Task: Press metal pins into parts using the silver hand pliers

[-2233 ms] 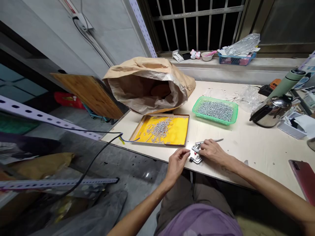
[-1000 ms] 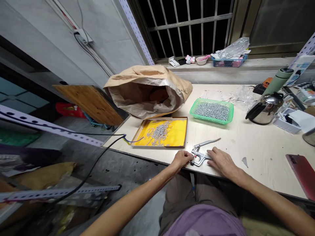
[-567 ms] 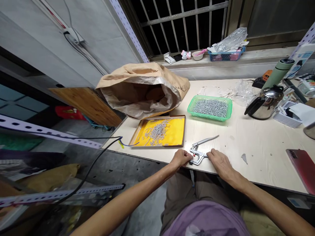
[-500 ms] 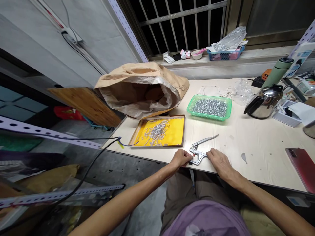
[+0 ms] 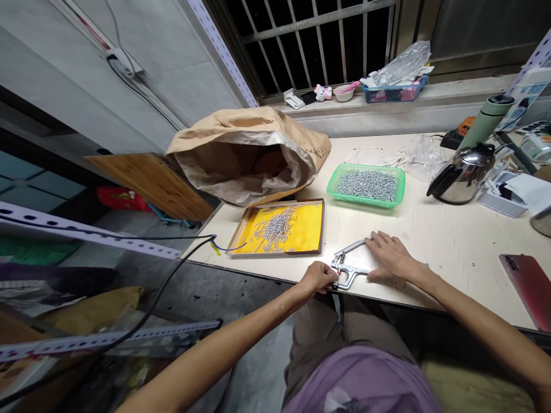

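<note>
Metal hand-press pliers (image 5: pixel 344 269) with a red dot at the jaw lie at the front edge of the pale table (image 5: pixel 451 241). My left hand (image 5: pixel 318 278) is pinched shut right at the jaw; whatever is between its fingers is hidden. My right hand (image 5: pixel 390 258) lies over the two spread handles, fingers on the raised upper one and thumb along the lower one. Behind the pliers sit a yellow-lined tray (image 5: pixel 310 229) with a loose pile of small metal pins, and a green basket (image 5: pixel 331 184) full of the same pins.
A big open brown paper sack (image 5: pixel 249 155) lies at the back left. At the right are a steel kettle (image 5: pixel 462 175), a green flask (image 5: pixel 486 120) and a red phone (image 5: pixel 527 281). A black cable (image 5: pixel 172 269) hangs off the table's left edge.
My right hand has moved from the lower handle up over the raised upper handle. My left hand has stayed pinched at the jaw. The view has shifted slightly.
</note>
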A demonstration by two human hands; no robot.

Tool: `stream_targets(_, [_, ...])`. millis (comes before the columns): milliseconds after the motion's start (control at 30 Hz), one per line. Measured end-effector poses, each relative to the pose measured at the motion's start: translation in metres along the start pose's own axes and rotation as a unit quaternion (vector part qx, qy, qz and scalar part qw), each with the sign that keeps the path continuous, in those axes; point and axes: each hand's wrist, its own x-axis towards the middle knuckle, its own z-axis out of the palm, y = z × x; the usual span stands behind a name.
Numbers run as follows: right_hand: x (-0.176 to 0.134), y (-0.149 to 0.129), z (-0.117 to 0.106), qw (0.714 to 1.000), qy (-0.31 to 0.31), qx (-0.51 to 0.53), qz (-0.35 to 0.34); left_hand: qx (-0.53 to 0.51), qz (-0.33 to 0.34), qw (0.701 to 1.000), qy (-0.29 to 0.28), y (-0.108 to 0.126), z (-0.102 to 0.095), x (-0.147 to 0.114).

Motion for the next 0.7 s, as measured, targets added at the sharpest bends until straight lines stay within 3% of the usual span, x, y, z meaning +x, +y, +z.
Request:
stream_targets(267, [-0.001, -0.003, -0.001, 1.000, 0.020, -0.004, -0.016, -0.009, 0.000, 1.000, 0.008, -0.002, 0.002, 0.002])
stream_targets(400, [-0.006, -0.008, 0.000, 1.000, 0.021, -0.011, -0.011, 0.054, -0.003, 0.998, 0.014, -0.005, 0.002, -0.002])
stream_targets(500, [-0.010, -0.014, 0.002, 0.999, 0.021, -0.028, -0.007, 0.167, 0.114, 0.974, 0.098, -0.008, 0.008, -0.007])
stream_targets(567, [-0.012, -0.018, 0.003, 0.999, 0.025, -0.039, -0.009, 0.238, 0.253, 0.924, 0.157, -0.006, 0.014, -0.007])
stream_targets(633, [-0.015, -0.021, 0.002, 0.999, 0.028, -0.040, -0.010, 0.288, 0.371, 0.868, 0.164, 0.001, 0.022, -0.004])
stream_targets(700, [-0.017, -0.021, -0.001, 0.999, 0.018, -0.029, -0.008, 0.328, 0.436, 0.827, 0.138, 0.011, 0.028, 0.003])
